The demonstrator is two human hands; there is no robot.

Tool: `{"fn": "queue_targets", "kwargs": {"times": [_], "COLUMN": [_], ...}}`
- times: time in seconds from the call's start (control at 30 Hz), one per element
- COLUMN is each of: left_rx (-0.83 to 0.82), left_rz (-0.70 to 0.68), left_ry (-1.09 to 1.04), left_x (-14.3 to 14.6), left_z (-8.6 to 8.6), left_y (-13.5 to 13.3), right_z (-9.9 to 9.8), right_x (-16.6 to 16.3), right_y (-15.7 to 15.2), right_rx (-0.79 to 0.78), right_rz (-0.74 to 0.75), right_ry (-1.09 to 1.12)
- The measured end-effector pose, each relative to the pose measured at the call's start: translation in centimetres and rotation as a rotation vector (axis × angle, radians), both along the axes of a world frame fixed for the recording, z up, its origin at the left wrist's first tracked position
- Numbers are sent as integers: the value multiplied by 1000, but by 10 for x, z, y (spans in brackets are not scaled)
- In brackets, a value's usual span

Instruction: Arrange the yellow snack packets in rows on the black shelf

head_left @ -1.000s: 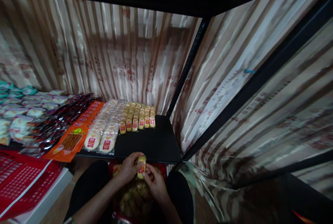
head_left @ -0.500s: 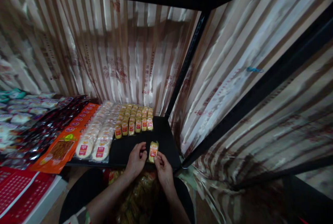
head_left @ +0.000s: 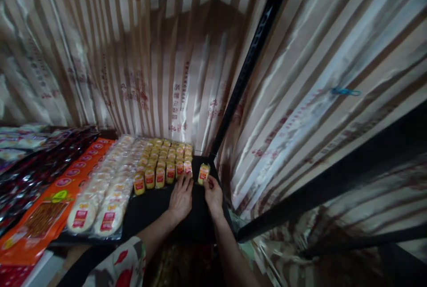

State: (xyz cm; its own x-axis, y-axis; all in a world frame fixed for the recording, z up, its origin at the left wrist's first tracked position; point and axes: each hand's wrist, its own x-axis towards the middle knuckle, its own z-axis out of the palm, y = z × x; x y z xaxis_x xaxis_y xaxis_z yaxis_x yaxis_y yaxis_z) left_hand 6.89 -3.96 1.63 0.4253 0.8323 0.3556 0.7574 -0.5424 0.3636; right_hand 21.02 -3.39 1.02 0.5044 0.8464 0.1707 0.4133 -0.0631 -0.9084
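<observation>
Small yellow snack packet (head_left: 203,173) is being pinched at its lower edge by the right hand (head_left: 213,193), upright over the black shelf (head_left: 200,216), just right of the front row of matching packets (head_left: 160,175). The left hand (head_left: 182,196) is lying flat and empty, fingertips touching that row's end packet. Judging by the gap, setting it down level beside the row, label forward, would be keeping the line tidy.

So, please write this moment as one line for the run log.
right hand: holds yellow packet | left hand: flat on black shelf, touching packet rows
</observation>
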Motion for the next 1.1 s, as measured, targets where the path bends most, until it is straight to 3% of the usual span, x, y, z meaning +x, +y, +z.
{"fn": "queue_targets", "kwargs": {"times": [0.27, 0.5, 0.9, 1.1], "left_rx": [48, 104, 132, 118], "left_rz": [14, 5, 0, 19], "left_ry": [10, 27, 35, 29], "left_x": [0, 2, 4, 4], "left_z": [-13, -21, -17, -11], "left_y": [15, 16, 16, 14], "right_z": [1, -2, -1, -4], "right_x": [8, -1, -14, -19], "right_y": [67, 106, 128, 129], "right_rx": [-52, -105, -132, -42], "right_rz": [-47, -100, -8, -53], "right_ry": [-174, -219, -339, -458]}}
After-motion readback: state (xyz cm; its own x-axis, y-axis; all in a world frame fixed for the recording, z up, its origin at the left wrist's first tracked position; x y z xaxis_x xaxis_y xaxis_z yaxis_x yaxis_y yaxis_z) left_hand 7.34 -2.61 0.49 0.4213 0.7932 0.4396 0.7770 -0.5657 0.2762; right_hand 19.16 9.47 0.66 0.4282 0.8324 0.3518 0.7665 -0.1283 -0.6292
